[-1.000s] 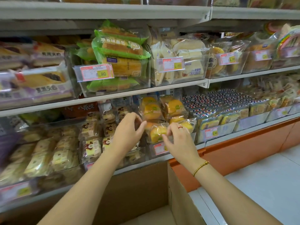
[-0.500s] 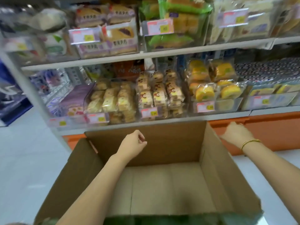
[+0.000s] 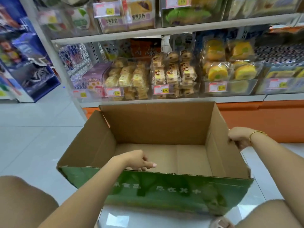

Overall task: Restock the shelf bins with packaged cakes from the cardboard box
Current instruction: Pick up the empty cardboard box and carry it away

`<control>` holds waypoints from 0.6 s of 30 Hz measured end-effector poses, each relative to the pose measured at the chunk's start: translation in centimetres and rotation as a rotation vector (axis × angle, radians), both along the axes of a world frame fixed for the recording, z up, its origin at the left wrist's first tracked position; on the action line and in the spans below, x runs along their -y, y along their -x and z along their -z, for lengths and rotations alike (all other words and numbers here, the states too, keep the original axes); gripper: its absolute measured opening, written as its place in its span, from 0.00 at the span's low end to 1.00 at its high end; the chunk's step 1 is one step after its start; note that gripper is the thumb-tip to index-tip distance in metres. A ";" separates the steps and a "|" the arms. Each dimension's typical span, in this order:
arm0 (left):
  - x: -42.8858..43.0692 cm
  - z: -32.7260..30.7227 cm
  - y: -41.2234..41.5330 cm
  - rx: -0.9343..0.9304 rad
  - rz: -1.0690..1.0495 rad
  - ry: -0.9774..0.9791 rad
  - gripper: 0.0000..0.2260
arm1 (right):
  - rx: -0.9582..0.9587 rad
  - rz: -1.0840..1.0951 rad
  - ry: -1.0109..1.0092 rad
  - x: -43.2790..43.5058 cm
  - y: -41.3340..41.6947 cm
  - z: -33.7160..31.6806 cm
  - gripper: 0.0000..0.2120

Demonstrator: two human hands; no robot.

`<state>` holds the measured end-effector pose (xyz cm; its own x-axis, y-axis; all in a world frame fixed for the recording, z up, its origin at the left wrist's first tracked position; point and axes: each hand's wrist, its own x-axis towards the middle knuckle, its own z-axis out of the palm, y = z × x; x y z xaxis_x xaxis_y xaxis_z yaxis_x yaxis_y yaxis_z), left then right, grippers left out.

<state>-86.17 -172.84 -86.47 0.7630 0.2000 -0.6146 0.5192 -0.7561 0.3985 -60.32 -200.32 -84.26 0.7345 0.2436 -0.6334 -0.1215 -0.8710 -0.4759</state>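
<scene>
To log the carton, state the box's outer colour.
Box outside is green with pale lettering, head view.

The cardboard box (image 3: 158, 129) sits on the floor (image 3: 32, 137); behind the box stand shelf bins (image 3: 243, 87) holding packaged cakes (image 3: 172, 74); left hand (image 3: 136, 160) over its near wall, right hand (image 3: 238, 137) on its right wall

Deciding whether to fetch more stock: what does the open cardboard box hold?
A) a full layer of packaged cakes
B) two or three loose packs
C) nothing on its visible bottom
C: the cardboard box shows only bare brown bottom panels, and the left hand inside it holds nothing.
</scene>
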 end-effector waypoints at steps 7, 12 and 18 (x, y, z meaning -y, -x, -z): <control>-0.2 -1.9 -0.1 -0.159 0.121 -0.074 0.27 | -0.015 0.009 -0.165 -4.3 3.8 -0.7 0.09; -3.5 -3.1 1.9 -0.099 -0.049 0.169 0.24 | -0.130 0.019 -0.272 -11.2 9.4 -1.0 0.07; -11.8 -2.9 8.0 -0.091 -0.217 -0.086 0.22 | -0.257 0.023 -0.412 -22.4 17.1 1.0 0.10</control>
<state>-94.20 -161.01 -83.55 0.6392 0.4075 -0.6522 0.7035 -0.6524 0.2819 -77.42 -177.95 -85.25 0.5749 0.4981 -0.6491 -0.2971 -0.6121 -0.7328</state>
